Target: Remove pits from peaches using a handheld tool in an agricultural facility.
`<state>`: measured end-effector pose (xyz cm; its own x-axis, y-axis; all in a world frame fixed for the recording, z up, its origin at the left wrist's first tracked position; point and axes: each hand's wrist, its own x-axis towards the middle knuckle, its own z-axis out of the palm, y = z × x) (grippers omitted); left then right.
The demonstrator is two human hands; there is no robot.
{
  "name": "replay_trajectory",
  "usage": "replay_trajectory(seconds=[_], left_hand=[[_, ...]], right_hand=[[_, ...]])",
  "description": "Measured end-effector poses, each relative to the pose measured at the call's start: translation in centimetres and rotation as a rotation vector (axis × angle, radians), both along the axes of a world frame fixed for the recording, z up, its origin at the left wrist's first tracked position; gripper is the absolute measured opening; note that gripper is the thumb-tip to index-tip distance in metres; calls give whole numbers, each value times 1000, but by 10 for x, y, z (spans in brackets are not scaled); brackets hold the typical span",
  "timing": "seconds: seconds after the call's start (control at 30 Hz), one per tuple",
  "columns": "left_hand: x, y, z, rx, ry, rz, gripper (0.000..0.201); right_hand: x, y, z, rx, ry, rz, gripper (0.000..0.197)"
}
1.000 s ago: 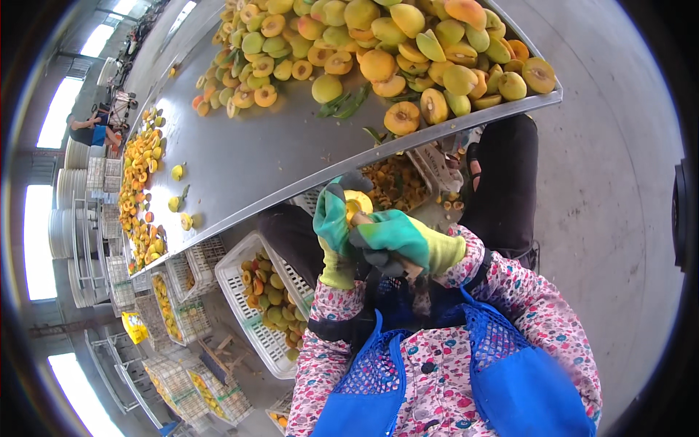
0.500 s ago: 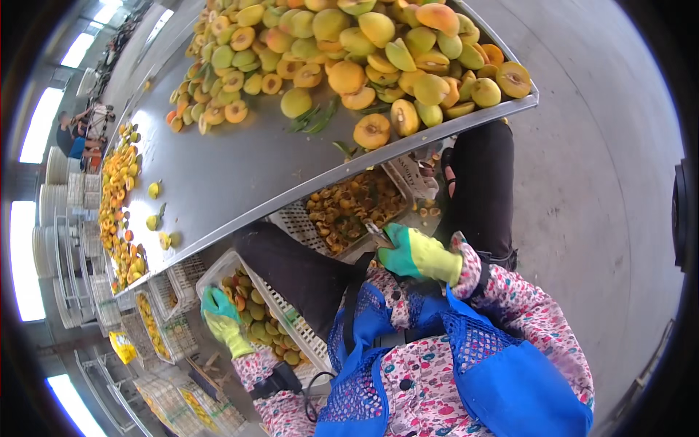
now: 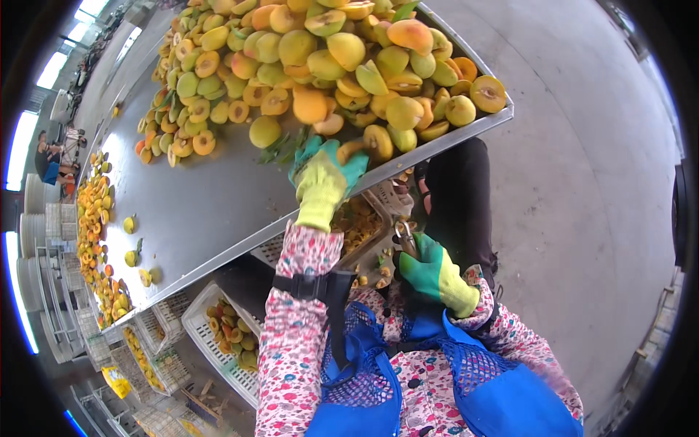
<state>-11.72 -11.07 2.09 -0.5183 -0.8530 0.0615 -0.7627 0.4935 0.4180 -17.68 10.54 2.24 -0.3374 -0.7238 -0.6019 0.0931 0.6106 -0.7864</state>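
My left hand [image 3: 325, 171], in a green and yellow glove, reaches over the metal table's near edge to the front of a heap of yellow peaches [image 3: 349, 49]. Its fingers close on a peach half [image 3: 352, 151], beside another half [image 3: 378, 143] that shows its stone. Below the table edge, over my lap, my gloved right hand [image 3: 431, 273] grips a small hand tool [image 3: 405, 237] with a looped metal end. Many peaches in the heap are cut in halves. Narrow green leaves [image 3: 284, 148] lie next to my left hand.
Under the metal table [image 3: 218, 189] is a crate of cut pieces [image 3: 358, 224], partly hidden by my left arm. A white crate [image 3: 207, 320] with peach halves stands at my left. More cut fruit [image 3: 95, 233] lies along the table's left side. Several crates stand beyond.
My left hand has moved from the white crate up to the heap and closed on a peach half. My right hand has shifted slightly, and the tool's metal loop now shows.
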Motion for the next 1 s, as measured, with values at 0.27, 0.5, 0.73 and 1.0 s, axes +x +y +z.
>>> replay_trajectory(seconds=[0.27,0.5,0.73,1.0], left_hand=[[32,24,6,329,866,51,36],[105,63,-17,-423,291,-240,37],[118,88,-17,-123,377,-19,41],[101,97,-12,382,1135,209,34]], right_hand=[[-9,-37,29,-229,-58,-66,26],[17,-61,33,-424,500,303,23],[36,-53,22,-486,640,387,17],[45,-46,24,-567,842,419,21]])
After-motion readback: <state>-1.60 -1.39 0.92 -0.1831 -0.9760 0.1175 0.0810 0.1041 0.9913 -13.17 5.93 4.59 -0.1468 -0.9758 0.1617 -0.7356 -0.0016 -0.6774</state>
